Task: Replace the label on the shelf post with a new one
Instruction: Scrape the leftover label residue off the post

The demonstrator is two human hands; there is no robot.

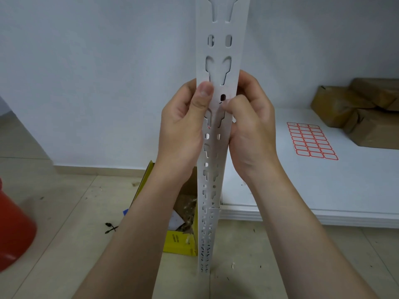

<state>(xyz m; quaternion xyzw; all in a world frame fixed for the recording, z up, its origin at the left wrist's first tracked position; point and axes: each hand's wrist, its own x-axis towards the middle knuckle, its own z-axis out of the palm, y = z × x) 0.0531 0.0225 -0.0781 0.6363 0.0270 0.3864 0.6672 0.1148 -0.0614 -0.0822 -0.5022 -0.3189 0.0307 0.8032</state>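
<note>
A white slotted shelf post [222,29] stands upright in the middle of the head view, running from the top edge down to the floor. My left hand [183,126] grips its left edge, thumb pressed flat on the front face. My right hand [248,124] is curled around the right edge, its thumb and fingertip pinching at the post's face beside a small dark hole. A faint trace of red shows at a slot below my left thumb. A sheet of red-bordered blank labels [312,140] lies on the white shelf board [323,190] to the right.
Brown paper-wrapped parcels [362,113] sit at the back right of the shelf board. An open yellow cardboard box [181,240] with scraps stands on the tiled floor behind the post. A red container [13,229] is at the left edge. Small debris litters the floor.
</note>
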